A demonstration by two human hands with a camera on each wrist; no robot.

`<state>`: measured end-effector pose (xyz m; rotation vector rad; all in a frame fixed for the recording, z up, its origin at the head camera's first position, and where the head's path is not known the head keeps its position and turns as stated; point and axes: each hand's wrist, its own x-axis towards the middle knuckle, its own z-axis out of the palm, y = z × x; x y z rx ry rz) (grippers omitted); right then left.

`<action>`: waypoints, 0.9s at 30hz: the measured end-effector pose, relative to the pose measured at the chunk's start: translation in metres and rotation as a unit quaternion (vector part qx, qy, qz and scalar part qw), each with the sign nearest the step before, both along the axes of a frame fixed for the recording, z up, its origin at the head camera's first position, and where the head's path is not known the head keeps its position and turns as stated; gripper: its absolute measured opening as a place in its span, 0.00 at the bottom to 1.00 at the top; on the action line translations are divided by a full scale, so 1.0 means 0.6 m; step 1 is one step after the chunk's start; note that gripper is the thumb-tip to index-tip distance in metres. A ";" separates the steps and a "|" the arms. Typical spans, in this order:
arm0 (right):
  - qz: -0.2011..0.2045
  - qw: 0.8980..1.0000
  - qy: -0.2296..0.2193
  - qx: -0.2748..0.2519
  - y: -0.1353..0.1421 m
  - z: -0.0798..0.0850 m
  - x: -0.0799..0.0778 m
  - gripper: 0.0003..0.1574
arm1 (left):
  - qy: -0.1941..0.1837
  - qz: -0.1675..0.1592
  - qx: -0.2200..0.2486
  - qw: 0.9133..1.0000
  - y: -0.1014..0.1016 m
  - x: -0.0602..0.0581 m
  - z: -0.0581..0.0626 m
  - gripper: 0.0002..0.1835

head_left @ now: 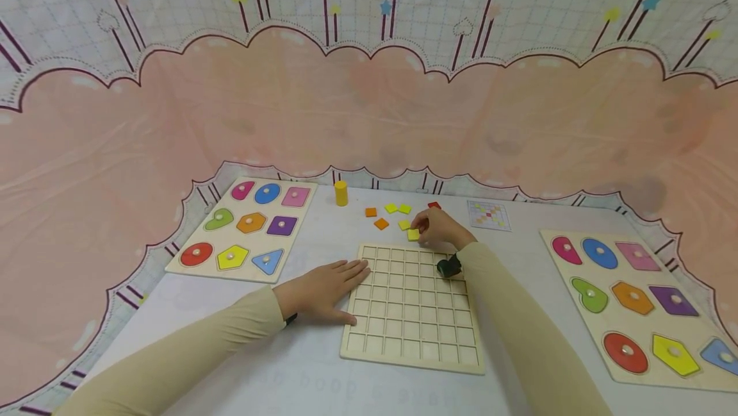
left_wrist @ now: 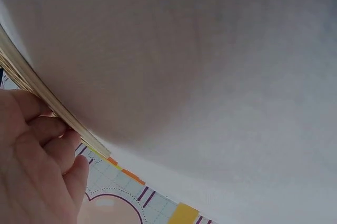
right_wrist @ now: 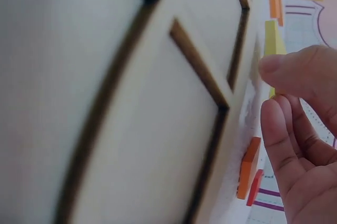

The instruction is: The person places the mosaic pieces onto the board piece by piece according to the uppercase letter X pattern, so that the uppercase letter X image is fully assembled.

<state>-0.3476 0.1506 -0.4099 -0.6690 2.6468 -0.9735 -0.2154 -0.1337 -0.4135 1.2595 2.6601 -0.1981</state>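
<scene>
My right hand (head_left: 441, 227) is beyond the board's far edge, fingers curled, thumb and fingertips at a small yellow square tile (head_left: 413, 234). In the right wrist view, yellow shows between the thumb and fingertips of the right hand (right_wrist: 300, 108). A wooden grid board (head_left: 412, 310) with square cells lies in front of me. My left hand (head_left: 325, 288) lies flat with spread fingers, its fingertips on the board's left edge. More yellow tiles (head_left: 398, 209), orange tiles (head_left: 381, 224) and a red tile (head_left: 434, 205) lie behind the board, the red one partly hidden by the right hand.
A yellow cylinder (head_left: 341, 193) stands at the back. A printed pattern card (head_left: 489, 215) lies to the right of the tiles. Wooden knobbed shape puzzles flank the board, one at the left (head_left: 236, 268) and one at the right (head_left: 611, 332). A patterned cloth (head_left: 346, 115) rises behind the table.
</scene>
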 end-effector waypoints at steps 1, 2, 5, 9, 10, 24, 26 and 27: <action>0.000 1.000 0.001 0.000 0.000 0.001 0.001 0.14 | -0.002 0.001 0.001 1.000 0.000 0.000 0.000 0.51; 0.000 1.000 0.004 0.000 0.000 0.002 0.002 0.14 | -0.003 0.002 0.001 1.000 0.000 0.001 0.000 0.51; 0.002 1.000 0.006 -0.013 -0.001 0.007 0.007 0.14 | -0.003 0.003 0.001 1.000 0.000 0.002 0.000 0.51; 0.006 0.999 0.004 -0.041 -0.003 0.016 0.017 0.15 | 0.002 0.000 0.000 1.000 0.000 0.003 0.000 0.51; 0.007 0.999 0.005 -0.048 -0.004 0.018 0.019 0.15 | 0.003 -0.001 0.000 1.000 0.000 0.003 0.000 0.51; 0.017 0.996 -0.005 -0.091 -0.004 0.036 0.076 0.15 | -0.008 0.010 0.000 1.000 0.003 0.004 0.002 0.51; 0.019 0.995 -0.010 -0.095 -0.004 0.036 0.084 0.15 | -0.010 0.014 -0.002 1.000 0.003 0.004 0.002 0.51; 0.022 0.995 -0.011 -0.097 -0.005 0.036 0.089 0.14 | -0.011 0.016 -0.004 1.000 0.004 0.004 0.002 0.51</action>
